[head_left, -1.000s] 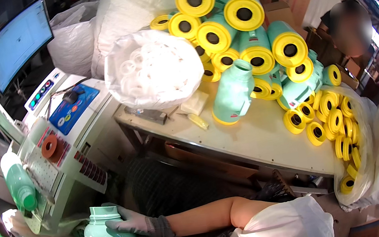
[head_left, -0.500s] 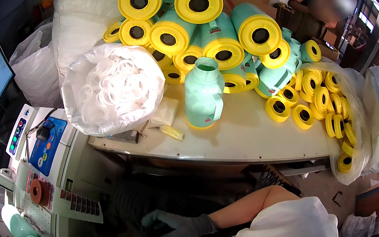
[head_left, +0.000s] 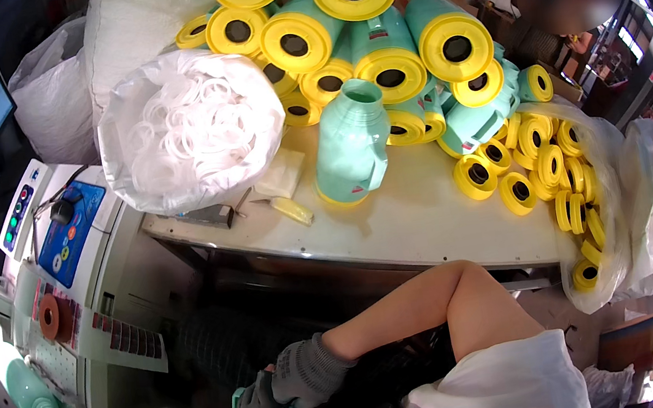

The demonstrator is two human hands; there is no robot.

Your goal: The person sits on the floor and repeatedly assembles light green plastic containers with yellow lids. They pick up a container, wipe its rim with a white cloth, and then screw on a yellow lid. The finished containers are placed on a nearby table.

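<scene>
Between both gloved hands (head_left: pixel 289 398): green bottle (head_left: pixel 242 398)

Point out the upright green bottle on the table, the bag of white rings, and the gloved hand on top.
upright green bottle (head_left: pixel 352 147), head view, mid body.
bag of white rings (head_left: pixel 186 128), head view, front of the clear bag.
gloved hand (head_left: pixel 308 371), head view, back of the hand.

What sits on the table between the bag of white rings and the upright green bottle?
In the head view, a folded pale cloth lies between the bag of white rings and the green bottle.
</scene>
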